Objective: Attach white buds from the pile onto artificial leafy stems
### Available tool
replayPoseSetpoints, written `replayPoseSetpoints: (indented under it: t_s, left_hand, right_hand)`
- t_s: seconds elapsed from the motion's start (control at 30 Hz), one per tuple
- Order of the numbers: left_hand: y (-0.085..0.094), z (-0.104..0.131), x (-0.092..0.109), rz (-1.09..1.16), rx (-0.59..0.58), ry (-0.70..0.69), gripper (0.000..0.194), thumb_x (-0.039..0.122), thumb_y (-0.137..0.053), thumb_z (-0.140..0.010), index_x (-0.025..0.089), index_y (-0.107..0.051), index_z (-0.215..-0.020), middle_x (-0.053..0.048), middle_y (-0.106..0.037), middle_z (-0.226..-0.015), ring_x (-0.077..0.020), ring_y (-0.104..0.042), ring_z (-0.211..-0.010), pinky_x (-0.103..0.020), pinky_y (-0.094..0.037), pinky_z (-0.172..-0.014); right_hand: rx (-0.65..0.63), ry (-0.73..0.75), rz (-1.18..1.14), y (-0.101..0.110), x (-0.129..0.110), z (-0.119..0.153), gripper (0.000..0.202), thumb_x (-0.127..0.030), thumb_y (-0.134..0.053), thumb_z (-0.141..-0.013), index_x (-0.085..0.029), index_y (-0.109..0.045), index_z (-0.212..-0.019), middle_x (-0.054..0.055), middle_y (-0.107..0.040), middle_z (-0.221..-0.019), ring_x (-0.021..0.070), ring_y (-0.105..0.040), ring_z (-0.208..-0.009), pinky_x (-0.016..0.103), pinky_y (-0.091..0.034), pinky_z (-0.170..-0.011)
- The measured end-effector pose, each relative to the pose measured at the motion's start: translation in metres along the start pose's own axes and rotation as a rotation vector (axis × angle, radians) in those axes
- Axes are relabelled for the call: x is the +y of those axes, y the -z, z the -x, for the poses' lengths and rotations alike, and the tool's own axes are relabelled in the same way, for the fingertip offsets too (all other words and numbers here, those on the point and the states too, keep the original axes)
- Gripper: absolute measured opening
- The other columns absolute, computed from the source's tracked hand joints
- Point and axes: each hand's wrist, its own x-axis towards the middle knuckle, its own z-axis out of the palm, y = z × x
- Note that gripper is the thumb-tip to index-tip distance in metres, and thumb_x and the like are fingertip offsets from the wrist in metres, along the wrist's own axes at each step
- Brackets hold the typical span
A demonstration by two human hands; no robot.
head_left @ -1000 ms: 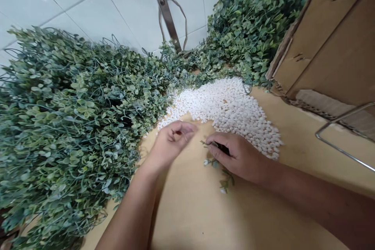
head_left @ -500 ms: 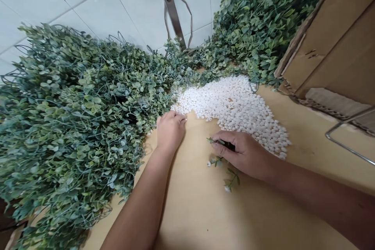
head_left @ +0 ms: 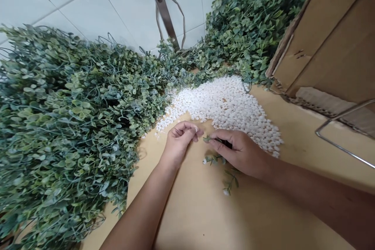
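On the tan table [head_left: 187,211], at the near side of the white bead pile [head_left: 231,105], the left hand [head_left: 181,138] pinches what from here looks like one bead [head_left: 196,129] while the right hand [head_left: 241,152] grips a leafy sprig [head_left: 215,159], two tips [head_left: 226,192] already white-capped, the pinched tip [head_left: 206,139] seemingly bare, many beads loose.

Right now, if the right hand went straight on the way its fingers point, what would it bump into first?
Probably the left hand: it is just ahead of the right hand and the green sprig pinched there, though one picture makes depth hard to judge.
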Motion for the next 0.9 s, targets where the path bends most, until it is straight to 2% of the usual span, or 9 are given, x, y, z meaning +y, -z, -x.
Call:
replayPoseSetpoints:
  t_s: [0.13, 0.27, 0.43, 0.73, 0.9]
  left_hand:
    - [-0.0056, 0.0022, 0.0001, 0.025, -0.057, 0.031, 0.009, 0.018, -0.069, -0.057, 0.016, -0.064, -0.064, 0.003, -0.062, -0.056, -0.0052, -0.043, -0.046, -0.02, -0.036, -0.051]
    - [-0.0044, 0.0031, -0.0011, 0.025, -0.043, 0.047, 0.007, 0.017, -0.069, -0.056, 0.015, -0.067, -0.062, 0.002, -0.061, -0.057, -0.006, -0.045, -0.051, -0.02, -0.037, -0.054]
    - [-0.0029, 0.0033, -0.003, 0.05, -0.054, 0.08, 0.006, 0.016, -0.067, -0.058, 0.016, -0.069, -0.063, 0.002, -0.063, -0.059, -0.0062, -0.048, -0.055, -0.02, -0.038, -0.058]
    - [-0.0065, 0.0065, -0.0003, 0.134, -0.101, 0.166, 0.014, 0.02, -0.07, -0.059, 0.015, -0.073, -0.071, -0.001, -0.065, -0.06, -0.009, -0.053, -0.058, -0.023, -0.044, -0.063]
    - [-0.0059, 0.0071, 0.0002, 0.104, -0.102, 0.143, 0.018, 0.024, -0.074, -0.059, 0.016, -0.075, -0.075, -0.002, -0.068, -0.067, -0.0084, -0.054, -0.06, -0.022, -0.044, -0.064]
  right_hand:
    - [0.012, 0.003, -0.026, -0.0002, 0.0006, 0.0004, 0.024, -0.027, -0.041, -0.087, -0.017, -0.05, -0.067, -0.004, -0.042, -0.058, 0.0102, -0.041, -0.057, 0.023, -0.031, -0.053]
    - [0.033, 0.019, -0.051, 0.0002, -0.0007, -0.0005, 0.023, -0.025, -0.042, -0.086, -0.018, -0.048, -0.065, -0.004, -0.042, -0.057, 0.0096, -0.041, -0.056, 0.022, -0.032, -0.053]
    - [0.052, 0.007, -0.057, 0.0, -0.0021, -0.001, 0.021, -0.025, -0.043, -0.086, -0.017, -0.053, -0.069, -0.003, -0.047, -0.059, 0.0101, -0.045, -0.058, 0.022, -0.034, -0.054]
    - [0.058, -0.026, -0.061, -0.001, -0.0007, -0.0002, 0.019, -0.024, -0.044, -0.085, -0.016, -0.057, -0.073, -0.002, -0.053, -0.062, 0.0108, -0.048, -0.06, 0.022, -0.036, -0.055]
    - [0.082, -0.03, -0.054, -0.0006, 0.0011, -0.0003, 0.019, -0.023, -0.044, -0.085, -0.016, -0.058, -0.073, -0.001, -0.054, -0.063, 0.0105, -0.048, -0.06, 0.022, -0.036, -0.055]
